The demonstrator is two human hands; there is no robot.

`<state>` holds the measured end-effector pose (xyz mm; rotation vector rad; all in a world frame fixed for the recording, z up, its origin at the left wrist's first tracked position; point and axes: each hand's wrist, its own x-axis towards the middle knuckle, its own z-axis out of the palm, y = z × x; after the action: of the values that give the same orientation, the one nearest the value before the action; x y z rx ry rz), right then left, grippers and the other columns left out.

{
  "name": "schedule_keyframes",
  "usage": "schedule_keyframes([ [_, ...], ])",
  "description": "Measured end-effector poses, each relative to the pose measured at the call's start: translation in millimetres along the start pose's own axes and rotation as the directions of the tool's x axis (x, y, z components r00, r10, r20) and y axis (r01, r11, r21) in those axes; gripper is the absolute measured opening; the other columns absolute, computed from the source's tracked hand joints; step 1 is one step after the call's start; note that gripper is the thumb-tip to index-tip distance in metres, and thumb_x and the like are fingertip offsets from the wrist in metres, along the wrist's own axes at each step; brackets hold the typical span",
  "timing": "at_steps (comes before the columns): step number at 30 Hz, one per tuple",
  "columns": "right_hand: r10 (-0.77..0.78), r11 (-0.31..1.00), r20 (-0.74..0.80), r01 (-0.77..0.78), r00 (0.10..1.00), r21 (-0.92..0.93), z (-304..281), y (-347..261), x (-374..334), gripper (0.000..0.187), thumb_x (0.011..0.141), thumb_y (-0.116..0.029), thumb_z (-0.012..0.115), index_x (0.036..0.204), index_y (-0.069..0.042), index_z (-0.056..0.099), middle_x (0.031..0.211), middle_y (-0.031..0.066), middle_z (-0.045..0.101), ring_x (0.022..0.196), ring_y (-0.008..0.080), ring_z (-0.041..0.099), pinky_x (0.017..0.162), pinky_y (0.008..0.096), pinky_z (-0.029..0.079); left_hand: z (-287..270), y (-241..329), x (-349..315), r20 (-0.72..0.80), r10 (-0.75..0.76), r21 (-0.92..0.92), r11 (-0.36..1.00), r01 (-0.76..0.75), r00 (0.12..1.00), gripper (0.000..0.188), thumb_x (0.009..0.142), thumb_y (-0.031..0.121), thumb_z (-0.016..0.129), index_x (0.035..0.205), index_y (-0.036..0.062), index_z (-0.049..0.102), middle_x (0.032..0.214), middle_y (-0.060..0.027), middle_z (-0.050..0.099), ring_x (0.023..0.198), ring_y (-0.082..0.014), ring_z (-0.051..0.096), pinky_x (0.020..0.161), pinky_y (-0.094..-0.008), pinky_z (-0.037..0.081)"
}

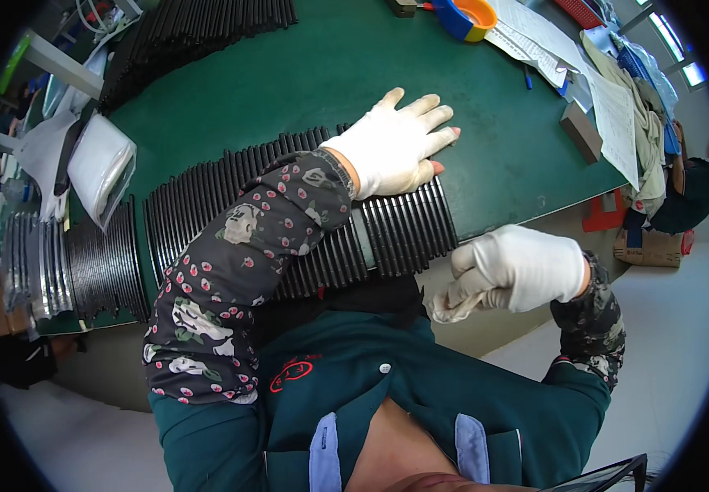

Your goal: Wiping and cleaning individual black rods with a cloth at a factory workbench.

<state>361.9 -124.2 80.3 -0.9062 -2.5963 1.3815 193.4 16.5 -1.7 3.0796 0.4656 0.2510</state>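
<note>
A long row of thin black rods [207, 193] lies side by side along the near edge of the green table. My left hand [387, 148], in a white glove with some fingertips bare, reaches over the row's right part. Its fingers are spread, with the palm side down on or just above the rods' far ends. Apart from it on the right is a shorter group of rods [408, 230]. My right hand [518, 271], also white-gloved, is beyond the table's near edge, just right of that group. Its fingers are curled closed; whatever they hold, if anything, is hidden.
More black rods [198, 33] are heaped at the far left. Bagged rods [38, 262] and a clear plastic packet [102, 160] lie at the left. On the right are a brown block [581, 133], paper sheets [617, 123], and a blue-yellow tape roll [465, 18]. Another person [686, 193] is at the far right.
</note>
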Motion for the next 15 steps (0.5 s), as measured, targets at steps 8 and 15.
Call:
schedule_keyframes([
  [8, -0.159, 0.972, -0.240, 0.109, 0.958, -0.206, 23, 10, 47, 0.024, 0.076, -0.003, 0.060, 0.098, -0.011, 0.065, 0.084, 0.0079, 0.060, 0.078, 0.0288, 0.063, 0.067, 0.0376, 0.053, -1, 2, 1, -0.028, -0.001, -0.007, 1.000, 0.001, 1.000, 0.051, 0.093, 0.035, 0.050, 0.137, 0.0092, 0.047, 0.146, -0.0114, 0.041, 0.138, -0.0269, 0.034, 0.111, -0.0505, 0.028],
  [15, -0.155, 0.963, -0.441, 0.035, 0.884, -0.267, -3, 11, 64, 0.033, 0.073, 0.000, 0.063, 0.103, -0.011, 0.067, 0.089, 0.0084, 0.062, 0.086, 0.0308, 0.062, 0.072, 0.0352, 0.052, 5, 0, 4, -0.083, -0.006, -0.008, 1.000, 0.005, 0.997, 0.050, 0.094, 0.040, 0.049, 0.134, 0.0104, 0.050, 0.142, -0.0095, 0.044, 0.136, -0.0244, 0.035, 0.111, -0.0513, 0.027],
])
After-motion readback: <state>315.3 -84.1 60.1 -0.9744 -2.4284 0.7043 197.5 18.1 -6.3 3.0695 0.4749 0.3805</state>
